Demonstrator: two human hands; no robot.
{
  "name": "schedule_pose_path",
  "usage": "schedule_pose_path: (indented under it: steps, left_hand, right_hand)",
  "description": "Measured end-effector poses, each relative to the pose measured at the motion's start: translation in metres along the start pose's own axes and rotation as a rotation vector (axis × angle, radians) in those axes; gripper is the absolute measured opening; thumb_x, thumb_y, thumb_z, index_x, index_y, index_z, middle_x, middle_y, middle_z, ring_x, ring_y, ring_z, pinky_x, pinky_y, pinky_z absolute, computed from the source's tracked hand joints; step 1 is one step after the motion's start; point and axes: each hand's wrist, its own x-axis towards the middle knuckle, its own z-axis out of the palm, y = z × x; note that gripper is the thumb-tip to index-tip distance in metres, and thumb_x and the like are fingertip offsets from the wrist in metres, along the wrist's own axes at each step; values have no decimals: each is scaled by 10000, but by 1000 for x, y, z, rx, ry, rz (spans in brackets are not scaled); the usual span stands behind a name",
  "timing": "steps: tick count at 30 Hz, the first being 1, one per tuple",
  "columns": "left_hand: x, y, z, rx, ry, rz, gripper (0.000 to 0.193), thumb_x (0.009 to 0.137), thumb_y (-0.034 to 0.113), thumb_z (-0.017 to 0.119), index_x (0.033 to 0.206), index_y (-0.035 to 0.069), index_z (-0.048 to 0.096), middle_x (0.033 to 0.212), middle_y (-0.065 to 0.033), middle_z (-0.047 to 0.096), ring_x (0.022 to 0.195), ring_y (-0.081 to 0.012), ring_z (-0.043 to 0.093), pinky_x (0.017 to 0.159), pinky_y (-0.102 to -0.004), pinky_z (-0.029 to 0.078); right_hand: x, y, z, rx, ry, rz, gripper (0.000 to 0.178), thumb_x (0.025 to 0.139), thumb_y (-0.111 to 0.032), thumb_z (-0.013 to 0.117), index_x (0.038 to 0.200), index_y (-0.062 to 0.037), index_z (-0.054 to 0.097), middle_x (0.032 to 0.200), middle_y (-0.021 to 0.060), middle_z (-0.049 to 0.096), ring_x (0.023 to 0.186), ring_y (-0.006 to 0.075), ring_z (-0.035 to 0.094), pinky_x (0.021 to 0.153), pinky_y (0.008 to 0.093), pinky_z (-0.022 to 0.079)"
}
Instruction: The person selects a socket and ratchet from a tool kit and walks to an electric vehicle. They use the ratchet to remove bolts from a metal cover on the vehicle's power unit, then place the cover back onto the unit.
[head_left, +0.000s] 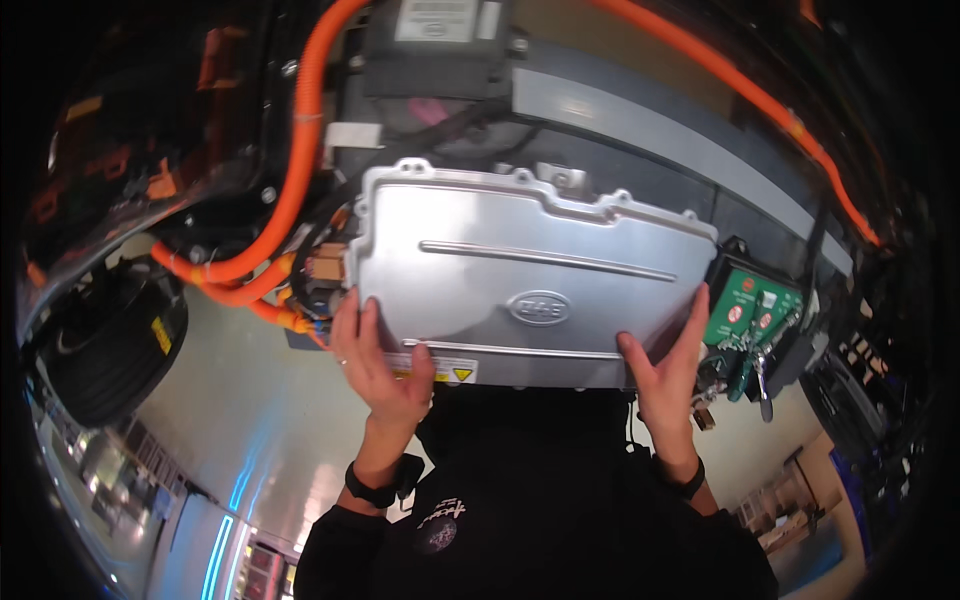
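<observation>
A wide silver metal housing (520,270) with a lobed, bolt-holed rim, raised ribs and an oval emblem fills the middle of the head view. My left hand (385,365) holds its near left corner, fingers along the side and thumb on the near edge. Around the near right corner curls my right hand (665,375), its thumb on top and its fingers along the right side. A label with a yellow warning triangle (461,375) is on the near side, close to my left thumb. Connectors (328,262) crowd the left end. The housing's underside is hidden.
Thick orange cables (305,130) loop down the left, and another orange cable (720,70) crosses the upper right. Beyond the housing sits a black box (437,60) with a white label. Tools lie on a green panel (745,310) at right. A tyre (115,340) is at left.
</observation>
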Motion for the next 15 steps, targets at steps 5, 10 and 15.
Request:
schedule_pose_path:
  steps: [5,10,15]
  left_hand:
    - [-2,6,-7,25,41,-8,579,919,215,518,1399,-90,411,1449,-293,389,1335,-435,392,1117,-496,292]
    - [2,5,0,18,42,53,581,922,225,513,1396,-94,405,1454,-292,384,1335,-436,393,1115,-497,297]
    - [0,8,-9,-28,7,-3,543,907,170,559,1379,-64,428,1465,-279,375,1314,-426,417,1100,-480,327]
  right_hand:
    - [4,10,-3,-142,-52,-142,1029,806,-208,799,1488,109,97,1503,331,219,1393,452,280,1153,466,265]
    - [1,17,-4,-135,-9,-195,994,831,-233,776,1472,125,105,1505,372,170,1398,514,233,1146,509,265]
    - [18,-2,-44,-218,34,-334,712,871,-125,685,1424,96,293,1458,326,313,1341,491,346,1104,477,335]
